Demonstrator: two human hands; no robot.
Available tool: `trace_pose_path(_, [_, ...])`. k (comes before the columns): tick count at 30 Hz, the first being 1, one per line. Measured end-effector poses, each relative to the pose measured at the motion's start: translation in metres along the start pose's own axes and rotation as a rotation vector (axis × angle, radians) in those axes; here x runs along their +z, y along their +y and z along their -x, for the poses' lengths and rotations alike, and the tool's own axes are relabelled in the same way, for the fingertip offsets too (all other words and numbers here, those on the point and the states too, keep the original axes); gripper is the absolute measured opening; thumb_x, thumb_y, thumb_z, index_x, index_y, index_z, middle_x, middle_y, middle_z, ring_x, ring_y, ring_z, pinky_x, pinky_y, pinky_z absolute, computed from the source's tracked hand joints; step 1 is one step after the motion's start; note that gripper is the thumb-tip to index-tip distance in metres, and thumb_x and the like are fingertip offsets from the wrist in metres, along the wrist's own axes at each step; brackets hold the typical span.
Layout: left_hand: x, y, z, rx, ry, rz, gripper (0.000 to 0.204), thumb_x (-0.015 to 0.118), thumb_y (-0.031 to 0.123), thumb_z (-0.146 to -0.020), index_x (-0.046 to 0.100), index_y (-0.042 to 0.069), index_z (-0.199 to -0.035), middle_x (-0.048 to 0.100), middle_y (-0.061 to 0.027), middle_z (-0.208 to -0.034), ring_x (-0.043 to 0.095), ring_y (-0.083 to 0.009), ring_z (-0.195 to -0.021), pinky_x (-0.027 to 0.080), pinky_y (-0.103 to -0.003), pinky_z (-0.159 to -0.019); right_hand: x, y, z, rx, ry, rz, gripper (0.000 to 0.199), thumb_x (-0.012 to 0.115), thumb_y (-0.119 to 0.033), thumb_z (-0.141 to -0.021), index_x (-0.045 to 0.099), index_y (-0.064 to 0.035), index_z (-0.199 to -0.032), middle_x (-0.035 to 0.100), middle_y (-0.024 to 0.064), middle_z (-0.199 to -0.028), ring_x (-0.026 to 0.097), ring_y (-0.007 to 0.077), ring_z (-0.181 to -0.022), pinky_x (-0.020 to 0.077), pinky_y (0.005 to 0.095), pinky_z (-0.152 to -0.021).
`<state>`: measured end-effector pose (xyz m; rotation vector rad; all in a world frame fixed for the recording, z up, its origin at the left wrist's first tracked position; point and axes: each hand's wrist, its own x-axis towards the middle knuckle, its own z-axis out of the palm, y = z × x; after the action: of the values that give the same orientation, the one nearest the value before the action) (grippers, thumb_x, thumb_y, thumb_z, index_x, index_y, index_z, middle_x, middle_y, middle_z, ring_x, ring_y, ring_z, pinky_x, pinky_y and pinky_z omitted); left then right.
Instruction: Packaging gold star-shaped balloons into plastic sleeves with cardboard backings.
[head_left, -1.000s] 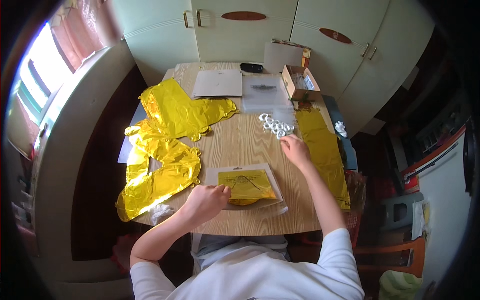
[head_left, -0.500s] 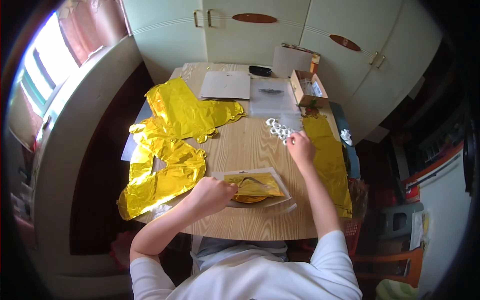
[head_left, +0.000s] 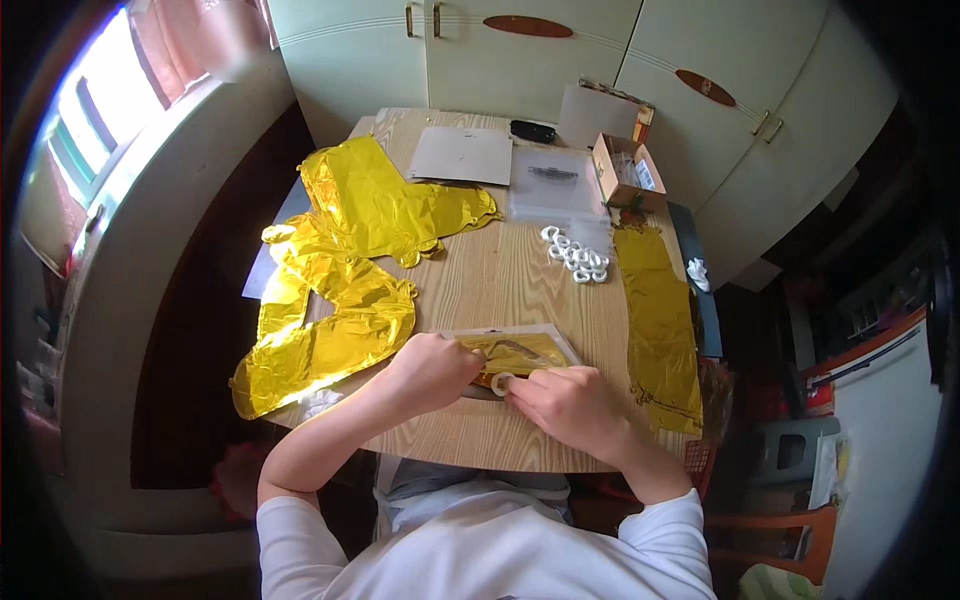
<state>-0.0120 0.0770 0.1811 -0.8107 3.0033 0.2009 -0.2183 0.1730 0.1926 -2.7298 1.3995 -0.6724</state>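
Observation:
At the near side of the table, a clear plastic bag (head_left: 562, 340) with folded gold foil in it lies in front of me. My left hand (head_left: 432, 374) is closed on the bag's left edge, by its opening. Between the fingertips of my right hand (head_left: 572, 402) is a small white ring-shaped roll (head_left: 502, 383), held at the bag's near edge over the gold foil. Several more white rolls (head_left: 580, 262) lie in a pile farther off, right of the table's middle.
Flat gold foil balloons (head_left: 375, 205) cover the table's left side. Another gold foil sheet (head_left: 658, 330) lies along the right edge. At the back are a grey-white card (head_left: 462, 155), clear bags (head_left: 550, 195), a black case (head_left: 532, 131) and an open cardboard box (head_left: 630, 172).
My right hand has come from the pile of white rolls back to the bag, bringing one roll. My left hand stays at the bag's left edge.

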Motion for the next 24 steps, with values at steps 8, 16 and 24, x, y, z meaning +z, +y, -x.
trace_pose_path(8, [0.008, 0.004, 0.005, -0.009, 0.018, 0.043, 0.01, 0.061, 0.014, -0.079, 0.061, 0.007, -0.085, 0.065, -0.009, -0.071, 0.067, -0.0299, -0.064, 0.052, -0.041, -0.056, 0.004, -0.016, 0.015, 0.007, 0.033, -0.05, 0.016, 0.066, -0.014, -0.082, 0.068, -0.0061, -0.095, 0.062, 0.0043, -0.082, 0.064, 0.0181, -0.08, 0.0529, 0.0312, -0.065])
trace_pose_path(16, [0.019, 0.016, 0.01, -0.029, 0.032, 0.006, 0.01, 0.061, 0.014, -0.08, 0.058, 0.005, -0.084, 0.066, -0.0085, -0.075, 0.068, -0.029, -0.065, 0.054, -0.04, -0.055, 0.032, -0.031, 0.018, -0.053, -0.097, -0.269, 0.055, 0.065, -0.033, -0.089, 0.055, 0.0071, -0.125, 0.056, 0.0243, -0.129, 0.055, 0.0346, -0.12, 0.0479, 0.0407, -0.099])
trace_pose_path(24, [0.029, 0.021, 0.014, -0.032, 0.069, -0.091, 0.016, 0.062, 0.017, -0.081, 0.058, 0.003, -0.088, 0.063, -0.0058, -0.079, 0.069, -0.0242, -0.068, 0.055, -0.036, -0.053, 0.051, -0.038, 0.016, 0.049, -0.261, -0.283, 0.073, 0.055, -0.051, -0.093, 0.046, 0.0091, -0.132, 0.048, 0.0291, -0.133, 0.047, 0.0405, -0.127, 0.0385, 0.0453, -0.108])
